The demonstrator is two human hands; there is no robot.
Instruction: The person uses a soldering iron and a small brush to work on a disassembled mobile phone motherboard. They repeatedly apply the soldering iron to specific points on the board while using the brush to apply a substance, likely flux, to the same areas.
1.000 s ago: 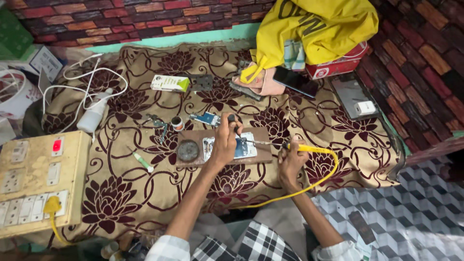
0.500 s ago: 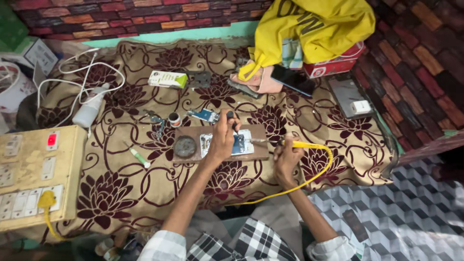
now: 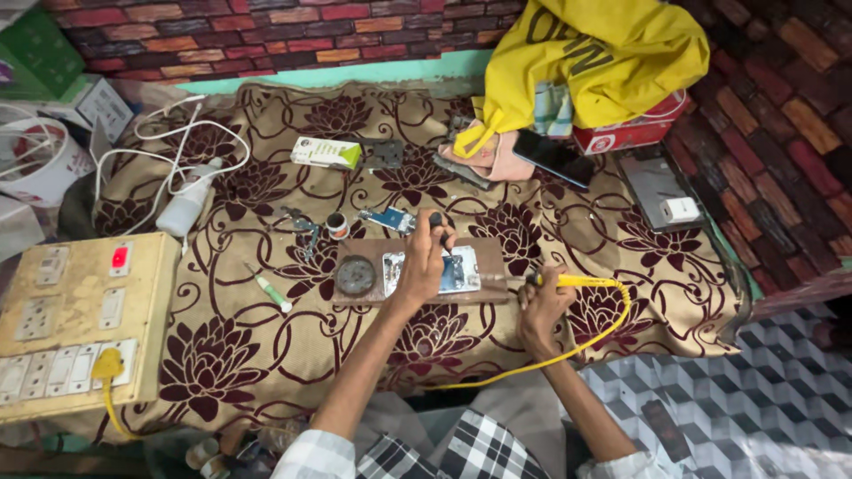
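Down on the flowered cloth [image 3: 266,372], a brown board [image 3: 493,266] is laid near the middle, and an opened phone [image 3: 461,270] is kept on it. The phone is shown as a flat, silvery-blue shape with its insides bare. Beside it, on the board's left end, a round grey disc [image 3: 356,276] is seen.

The left hand [image 3: 424,262] is pressed down on the phone, and a small dark-handled tool [image 3: 437,222] is pinched in its fingers. The right hand [image 3: 543,302] is closed around a yellow soldering iron [image 3: 568,281], whose tip is pointed at the board's right end. Its yellow cord [image 3: 577,341] is looped toward the cloth's near edge.

By the left edge, a cream switch box [image 3: 80,319] is set, with a yellow plug [image 3: 108,365] pushed into it. At the far left corner, a white tub [image 3: 40,164] is cut off by the frame, and what is inside cannot be told. By the far edge, a yellow bag [image 3: 612,53] is slumped over a red box [image 3: 630,133]; only a striped bit of cloth is seen poking out. The phone's small parts cannot be made out.
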